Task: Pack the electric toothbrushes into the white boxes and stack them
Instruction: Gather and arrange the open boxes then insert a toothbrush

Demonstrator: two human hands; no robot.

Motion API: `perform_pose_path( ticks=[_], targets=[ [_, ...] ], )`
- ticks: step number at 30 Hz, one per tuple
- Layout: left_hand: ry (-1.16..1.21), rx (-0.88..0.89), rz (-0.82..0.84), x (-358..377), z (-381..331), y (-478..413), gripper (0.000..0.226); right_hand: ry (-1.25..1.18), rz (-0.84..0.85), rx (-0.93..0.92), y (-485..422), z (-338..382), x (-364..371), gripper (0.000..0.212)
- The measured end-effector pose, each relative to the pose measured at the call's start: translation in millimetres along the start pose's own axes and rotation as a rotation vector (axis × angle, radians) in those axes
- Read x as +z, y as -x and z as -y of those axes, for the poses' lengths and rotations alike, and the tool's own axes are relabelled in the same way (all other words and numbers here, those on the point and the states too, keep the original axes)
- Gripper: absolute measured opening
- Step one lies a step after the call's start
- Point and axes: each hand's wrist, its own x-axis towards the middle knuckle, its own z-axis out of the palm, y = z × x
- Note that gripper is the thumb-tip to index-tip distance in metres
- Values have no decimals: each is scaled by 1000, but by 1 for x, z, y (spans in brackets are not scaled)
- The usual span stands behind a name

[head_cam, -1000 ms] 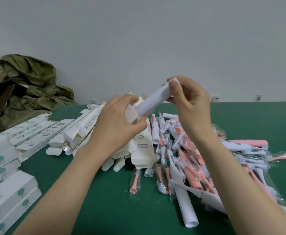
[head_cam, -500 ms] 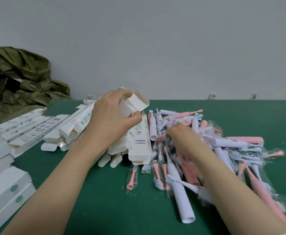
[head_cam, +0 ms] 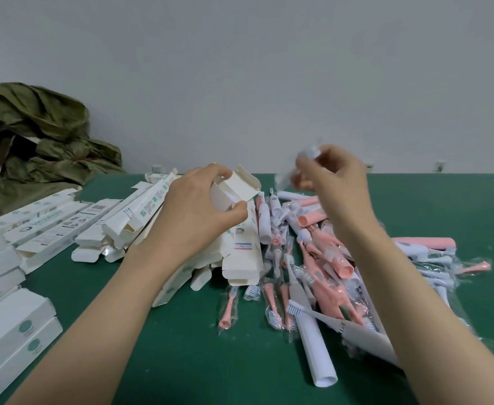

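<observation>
One white box point(head_cam: 241, 185), flap open: our left hand point(head_cam: 199, 211) grips it near the table's point(head_cam: 166, 361) far edge. Our right hand point(head_cam: 339, 182) pinches a blurred white piece point(head_cam: 310, 152). Loose toothbrushes point(head_cam: 318, 252): heaped toward the right edge.

packing workshop | green table point(head_cam: 181, 361) | flat boxes point(head_cam: 149, 206) | bulk toothbrushes point(head_cam: 316, 219)

A dark green table cover point(head_cam: 181, 361) under a pale grey wall point(head_cam: 269, 68). Near left, closed boxes point(head_cam: 14, 323) are white with teal round marks. Flat cartons point(head_cam: 149, 206) are cream-white with teal and grey print. The open box point(head_cam: 241, 185) is white. Right, the toothbrushes point(head_cam: 327, 258) are pink and white; a blurred piece point(head_cam: 311, 151) is white. Far left, crumpled sheeting point(head_cam: 41, 118) is olive green.
</observation>
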Motion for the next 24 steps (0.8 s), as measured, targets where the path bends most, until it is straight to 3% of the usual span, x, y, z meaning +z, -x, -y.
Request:
perform_pose_path(
  ticks=[2, 3, 7, 10, 13, 17, 21, 24],
  targets=[
    [-1, 2, 0, 1, -2, 0, 43, -540, 93, 87, 9, 24, 7, 11],
    [-2, 9, 0, 1, -4, 1, 42, -603, 138, 91, 14, 32, 11, 10],
    [30, 64, -14, 0, -13, 3, 43, -283, 33, 17, 31, 31, 30, 21],
    [69, 66, -19, 0, -17, 5, 49, -187, -29, -57, 35, 24, 35, 30],
    [77, 47, -6, 1, -17, 6, 49, -70, 16, -130, 35, 19, 34, 32],
    [77, 15, 4, 3, -16, 5, 54, 164, 54, -181, 32, 16, 36, 15],
    [90, 13, -2, 5, -17, 5, 58, 414, 100, -262, 30, 11, 37, 26],
    [86, 13, -14, 5, -17, 5, 61, 409, 163, -302, 30, 15, 37, 27]
  ],
)
